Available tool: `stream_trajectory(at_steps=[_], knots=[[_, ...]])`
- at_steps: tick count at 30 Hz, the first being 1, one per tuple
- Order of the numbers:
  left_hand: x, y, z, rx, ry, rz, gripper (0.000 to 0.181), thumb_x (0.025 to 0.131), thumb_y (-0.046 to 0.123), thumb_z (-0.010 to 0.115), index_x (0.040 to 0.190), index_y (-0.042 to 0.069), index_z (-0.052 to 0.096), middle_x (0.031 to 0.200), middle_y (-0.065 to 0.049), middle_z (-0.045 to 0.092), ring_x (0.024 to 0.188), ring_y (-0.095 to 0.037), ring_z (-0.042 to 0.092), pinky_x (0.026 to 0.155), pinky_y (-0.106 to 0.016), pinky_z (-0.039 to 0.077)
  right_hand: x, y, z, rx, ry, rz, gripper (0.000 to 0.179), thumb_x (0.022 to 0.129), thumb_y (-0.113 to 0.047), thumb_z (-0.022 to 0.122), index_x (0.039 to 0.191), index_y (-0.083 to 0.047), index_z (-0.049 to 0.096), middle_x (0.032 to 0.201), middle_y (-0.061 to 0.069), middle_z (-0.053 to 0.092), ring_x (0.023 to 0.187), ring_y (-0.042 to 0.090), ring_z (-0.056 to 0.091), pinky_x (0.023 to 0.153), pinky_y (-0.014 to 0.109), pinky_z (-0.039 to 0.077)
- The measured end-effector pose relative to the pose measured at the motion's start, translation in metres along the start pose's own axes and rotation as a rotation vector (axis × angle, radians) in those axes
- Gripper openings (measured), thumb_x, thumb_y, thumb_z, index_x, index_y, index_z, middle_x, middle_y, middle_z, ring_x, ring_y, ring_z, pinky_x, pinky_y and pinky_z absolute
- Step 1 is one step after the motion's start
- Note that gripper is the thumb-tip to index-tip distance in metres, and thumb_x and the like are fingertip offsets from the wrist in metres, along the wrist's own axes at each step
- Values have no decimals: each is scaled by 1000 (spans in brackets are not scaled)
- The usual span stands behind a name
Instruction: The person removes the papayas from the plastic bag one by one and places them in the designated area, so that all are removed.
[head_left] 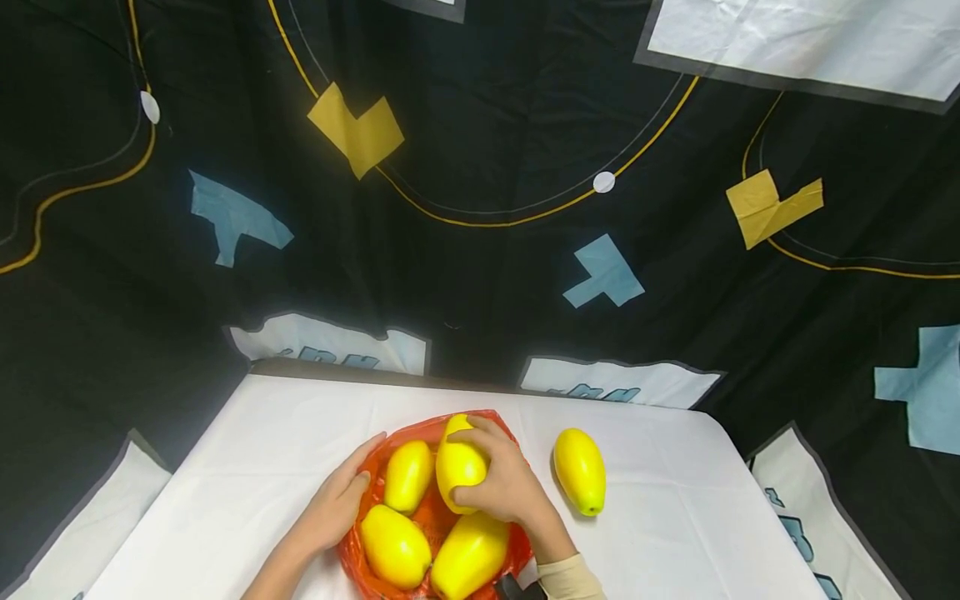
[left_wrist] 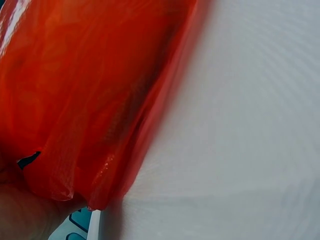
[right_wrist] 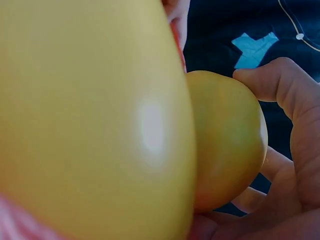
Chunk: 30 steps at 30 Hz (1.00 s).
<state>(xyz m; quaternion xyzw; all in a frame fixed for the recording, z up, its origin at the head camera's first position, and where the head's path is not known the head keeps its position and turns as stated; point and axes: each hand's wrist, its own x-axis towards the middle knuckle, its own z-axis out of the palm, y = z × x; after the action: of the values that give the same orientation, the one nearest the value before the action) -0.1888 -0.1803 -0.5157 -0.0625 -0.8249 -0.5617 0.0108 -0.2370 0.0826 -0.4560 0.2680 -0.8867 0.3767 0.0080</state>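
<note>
My right hand [head_left: 498, 471] grips a yellow papaya [head_left: 457, 467] over the red plastic bag [head_left: 435, 521]. In the right wrist view its thumb and fingers curve round that papaya [right_wrist: 227, 140], while another large papaya [right_wrist: 95, 115] fills the left side up close. My left hand [head_left: 337, 500] holds the bag's left rim, with the thumb on the inner side. From the left wrist only the bag's red side [left_wrist: 95, 95] and part of the hand [left_wrist: 30, 212] show. Inside the bag lie a papaya [head_left: 408, 475] at the back and two in front, left [head_left: 395, 546] and right [head_left: 472, 554].
One more papaya [head_left: 580, 471] lies on the white tablecloth [head_left: 660, 508], right of the bag. Behind the table hangs a black curtain [head_left: 465, 275] with yellow lines and blue and gold patches. White printed panels [head_left: 622, 381] border the table's far edge.
</note>
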Motion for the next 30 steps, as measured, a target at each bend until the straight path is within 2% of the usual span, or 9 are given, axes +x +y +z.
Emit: stream_trajectory(at_steps=[6,12,18,22,30], knots=[[0,0,1,6,-2,-3,53,103,8,36,152,27,33,156,-5,33,143,-30,27,115,-54,18,-2,1,-9,40,27,21,64,61,-28,80,123,-31,64,149,-1,41,120,23,48,80,38,50],[0,0,1,29,-1,-7,53,103,7,37,153,26,32,156,-6,33,143,-32,27,114,-55,19,-6,4,-20,61,53,67,66,61,-27,80,124,-34,63,149,-4,39,112,21,51,77,37,50],[1,0,0,52,1,-5,53,103,8,36,153,25,32,156,-8,32,142,-34,27,114,-57,19,-8,10,-29,41,108,57,67,60,-27,80,124,-37,62,149,-6,40,112,20,51,78,37,50],[1,0,0,49,0,-2,53,103,7,36,153,23,32,156,-8,32,142,-34,27,114,-57,19,-10,11,-34,73,136,53,67,60,-24,80,124,-36,63,148,-6,40,115,21,49,78,36,51],[0,0,1,51,1,-4,53,104,9,36,153,28,32,156,-7,32,142,-33,26,114,-57,18,-13,12,-44,95,150,62,67,60,-23,81,123,-36,63,149,-6,39,117,22,47,77,35,53]])
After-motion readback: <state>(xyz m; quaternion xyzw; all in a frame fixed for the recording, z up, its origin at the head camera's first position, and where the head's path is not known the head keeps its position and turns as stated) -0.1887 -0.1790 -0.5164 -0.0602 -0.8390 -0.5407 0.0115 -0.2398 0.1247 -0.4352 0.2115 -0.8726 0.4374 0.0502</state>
